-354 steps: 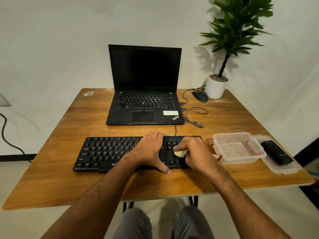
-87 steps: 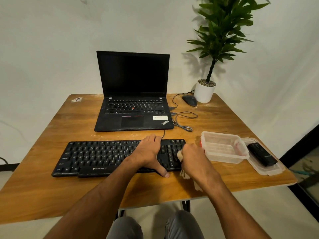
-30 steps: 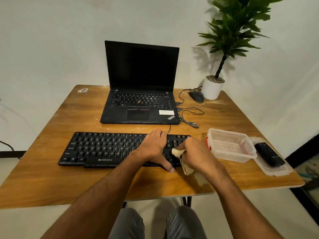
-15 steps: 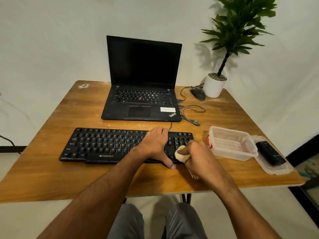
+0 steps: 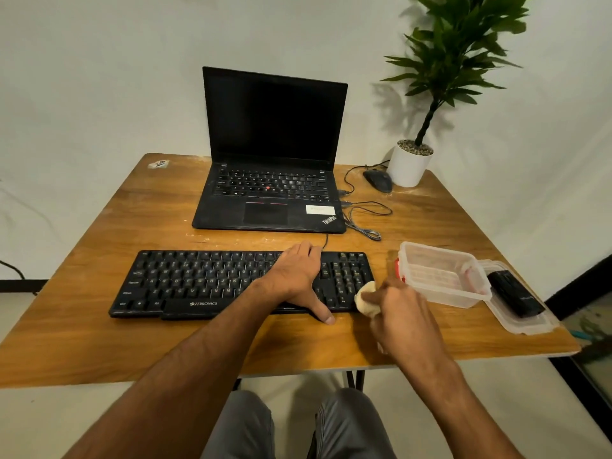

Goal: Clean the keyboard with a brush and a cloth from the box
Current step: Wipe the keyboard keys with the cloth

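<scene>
A black keyboard [image 5: 205, 283] lies across the front of the wooden table [image 5: 99, 342]. My left hand [image 5: 294, 279] rests flat on its right half, thumb down over the front edge. My right hand [image 5: 400, 313] grips a bunched cream cloth [image 5: 366, 298] at the keyboard's right front corner, beside the number pad. The clear plastic box [image 5: 443, 276] stands just right of the keyboard, with a red part at its left side. Its lid [image 5: 526, 323] lies further right with a black object [image 5: 515, 293] on it. No brush shows clearly.
An open black laptop [image 5: 271, 180] sits behind the keyboard, with cables [image 5: 364, 220] and a black mouse [image 5: 377, 180] to its right. A potted plant [image 5: 410, 164] stands at the back right corner. The table's right edge is close to the lid.
My right hand has slid the cloth from the number pad's front keys out to the keyboard's right front corner. My left hand has stayed on the keyboard.
</scene>
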`<state>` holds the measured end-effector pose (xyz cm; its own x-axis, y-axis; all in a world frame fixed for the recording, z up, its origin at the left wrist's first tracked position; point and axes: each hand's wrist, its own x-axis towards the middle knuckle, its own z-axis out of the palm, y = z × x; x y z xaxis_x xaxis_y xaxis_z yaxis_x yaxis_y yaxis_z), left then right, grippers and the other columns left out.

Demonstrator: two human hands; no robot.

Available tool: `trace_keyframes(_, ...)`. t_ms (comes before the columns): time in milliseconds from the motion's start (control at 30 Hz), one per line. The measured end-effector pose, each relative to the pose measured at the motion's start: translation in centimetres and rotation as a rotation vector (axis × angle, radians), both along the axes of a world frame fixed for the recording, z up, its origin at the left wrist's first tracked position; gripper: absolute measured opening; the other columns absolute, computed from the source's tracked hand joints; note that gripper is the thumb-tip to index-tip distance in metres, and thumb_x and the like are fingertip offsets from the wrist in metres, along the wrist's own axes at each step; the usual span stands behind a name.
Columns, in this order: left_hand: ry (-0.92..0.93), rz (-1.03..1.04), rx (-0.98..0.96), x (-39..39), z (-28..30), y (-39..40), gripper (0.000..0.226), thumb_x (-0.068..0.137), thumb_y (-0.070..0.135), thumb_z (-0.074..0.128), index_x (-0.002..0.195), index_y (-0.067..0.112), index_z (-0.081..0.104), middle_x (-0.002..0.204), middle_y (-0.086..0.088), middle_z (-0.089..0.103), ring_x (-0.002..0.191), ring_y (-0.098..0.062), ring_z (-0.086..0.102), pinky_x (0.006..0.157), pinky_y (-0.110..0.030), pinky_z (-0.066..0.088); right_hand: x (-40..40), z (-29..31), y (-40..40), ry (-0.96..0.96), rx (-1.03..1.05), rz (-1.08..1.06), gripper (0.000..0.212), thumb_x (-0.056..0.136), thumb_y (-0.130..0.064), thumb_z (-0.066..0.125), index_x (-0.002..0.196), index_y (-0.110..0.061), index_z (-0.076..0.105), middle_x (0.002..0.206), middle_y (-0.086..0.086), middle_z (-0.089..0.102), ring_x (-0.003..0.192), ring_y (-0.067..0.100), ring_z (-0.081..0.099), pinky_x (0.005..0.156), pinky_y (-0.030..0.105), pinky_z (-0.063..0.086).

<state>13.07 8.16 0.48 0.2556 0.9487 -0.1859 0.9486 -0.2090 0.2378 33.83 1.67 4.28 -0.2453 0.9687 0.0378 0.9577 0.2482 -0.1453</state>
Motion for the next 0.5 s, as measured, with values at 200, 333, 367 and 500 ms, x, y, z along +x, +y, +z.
trace_keyframes(200,0.008,0.012,-0.008,0.0,0.1,0.0,0.134,0.052,0.076,0.089,0.154,0.01,0.032,0.147,-0.007,0.039,0.133,-0.024,0.039,0.119,-0.04,0.035,-2.4,-0.3,-0.9,0.05,-0.003,-0.142,0.026,0.091,-0.023,0.067,0.116,-0.015,0.07,0.116,0.005,0.062,0.093,0.015,0.062,0.073,0.021,0.052)
trace_keyframes(333,0.022,0.011,-0.012,0.2,0.3,0.0,0.135,0.053,0.074,0.09,0.156,0.01,0.03,0.149,-0.007,0.038,0.136,-0.024,0.037,0.12,-0.038,0.032,-3.7,0.0,-1.6,0.072,-0.013,-0.104,0.036,0.094,-0.028,0.065,0.127,-0.011,0.064,0.118,0.008,0.061,0.098,0.017,0.063,0.075,0.023,0.053)
trace_keyframes(367,0.019,0.016,-0.012,0.3,0.4,0.0,0.134,0.054,0.072,0.091,0.156,0.011,0.029,0.149,-0.007,0.038,0.136,-0.024,0.036,0.121,-0.039,0.032,-3.8,-0.1,-1.6,0.084,-0.014,-0.087,0.036,0.094,-0.029,0.066,0.125,-0.011,0.065,0.118,0.007,0.062,0.097,0.016,0.063,0.075,0.022,0.053)
trace_keyframes(500,0.013,0.035,-0.029,0.5,0.4,-0.1,0.125,0.061,0.056,0.095,0.156,0.013,0.026,0.148,-0.006,0.037,0.136,-0.023,0.035,0.121,-0.038,0.032,-5.2,-0.9,-2.1,0.174,-0.066,0.026,0.022,0.089,-0.019,0.066,0.109,-0.015,0.074,0.106,0.002,0.071,0.093,0.015,0.068,0.079,0.026,0.059)
